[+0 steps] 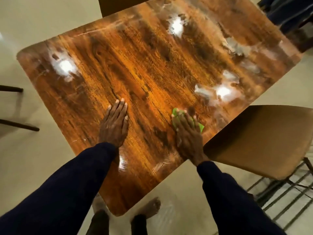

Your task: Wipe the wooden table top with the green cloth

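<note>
The wooden table top [152, 61] fills the middle of the head view, glossy, with bright glare spots and pale smears. My right hand [187, 131] lies flat on the green cloth [176, 112] and presses it onto the table near the right front edge; only the cloth's edges show around my fingers. My left hand [115, 123] rests palm down on the bare wood to the left of it, fingers together, holding nothing. Both arms wear dark blue sleeves.
A brown chair [264, 143] with a metal frame stands close against the table's right front edge. Dark chair legs [18, 124] show at the far left. Another chair back [118, 4] is at the top. My bare feet [150, 207] stand on the pale floor below.
</note>
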